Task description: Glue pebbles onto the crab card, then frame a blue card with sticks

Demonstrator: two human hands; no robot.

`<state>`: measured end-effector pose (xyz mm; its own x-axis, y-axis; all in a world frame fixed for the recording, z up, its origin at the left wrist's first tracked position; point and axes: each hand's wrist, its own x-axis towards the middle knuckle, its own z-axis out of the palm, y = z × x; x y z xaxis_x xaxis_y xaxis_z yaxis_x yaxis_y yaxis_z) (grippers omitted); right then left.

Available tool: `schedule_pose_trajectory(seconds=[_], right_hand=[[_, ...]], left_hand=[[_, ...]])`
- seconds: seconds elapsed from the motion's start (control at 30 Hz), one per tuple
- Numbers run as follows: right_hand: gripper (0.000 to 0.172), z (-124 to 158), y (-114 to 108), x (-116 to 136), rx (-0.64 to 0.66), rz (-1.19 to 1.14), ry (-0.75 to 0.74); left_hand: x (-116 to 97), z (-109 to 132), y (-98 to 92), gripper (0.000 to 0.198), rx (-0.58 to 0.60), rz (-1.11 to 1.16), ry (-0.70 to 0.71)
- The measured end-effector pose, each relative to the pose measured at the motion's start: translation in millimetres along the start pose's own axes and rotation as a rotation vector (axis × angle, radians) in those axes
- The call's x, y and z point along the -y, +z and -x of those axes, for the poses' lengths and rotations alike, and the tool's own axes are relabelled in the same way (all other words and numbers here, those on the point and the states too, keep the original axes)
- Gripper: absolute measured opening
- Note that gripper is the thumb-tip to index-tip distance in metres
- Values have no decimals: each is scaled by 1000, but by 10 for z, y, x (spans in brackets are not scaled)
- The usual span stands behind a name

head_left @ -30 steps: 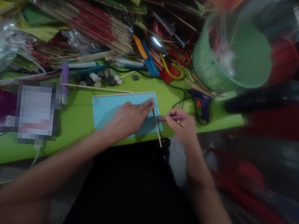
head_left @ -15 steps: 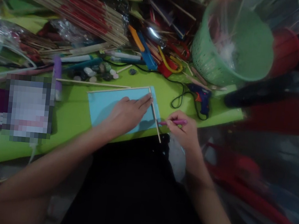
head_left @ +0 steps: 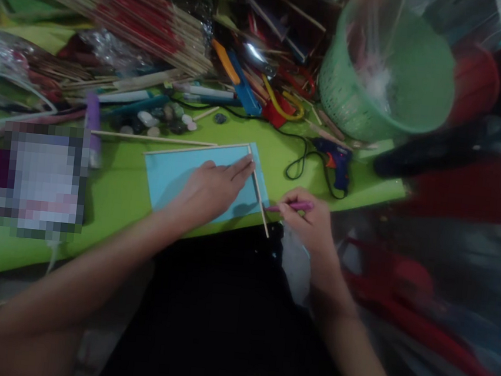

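A blue sheet of paper (head_left: 172,174) lies on the green table top. One thin wooden stick (head_left: 196,148) runs along its far edge. A second wooden stick (head_left: 258,187) lies along its right side, its near end jutting past the table edge. My left hand (head_left: 215,190) rests flat on the paper, fingers stretched out, their tips pressing the second stick near its far end. My right hand (head_left: 307,217) grips a pink pen (head_left: 299,205), whose tip points left at the stick's lower part. Whether the tip touches the stick I cannot tell.
A glue gun (head_left: 335,163) with a black cord lies right of the paper. Behind are pebbles (head_left: 168,118), a blue-orange cutter (head_left: 237,77), yellow-handled scissors (head_left: 285,105) and bundled sticks (head_left: 130,11). A green basket (head_left: 385,77) stands back right; a purple tube (head_left: 92,128) lies left.
The whole view has shifted slightly, so things appear a little farther left. Both hands, the pen and the sticks keep nearly the same places relative to the paper.
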<state>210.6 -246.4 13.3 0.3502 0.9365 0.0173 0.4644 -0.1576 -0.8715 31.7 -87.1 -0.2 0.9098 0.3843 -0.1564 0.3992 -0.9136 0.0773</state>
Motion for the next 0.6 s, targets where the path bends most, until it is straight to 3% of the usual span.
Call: schedule_pose_trajectory(seconds=[0.3,0.6], right_hand=[[8,4,-53,42,-70,-37,7],[10,-7,13,7,-38,19,-7]], left_hand=[[23,-4,98,58,-51,63,5],[23,-4,71,60,-40,-22,37]])
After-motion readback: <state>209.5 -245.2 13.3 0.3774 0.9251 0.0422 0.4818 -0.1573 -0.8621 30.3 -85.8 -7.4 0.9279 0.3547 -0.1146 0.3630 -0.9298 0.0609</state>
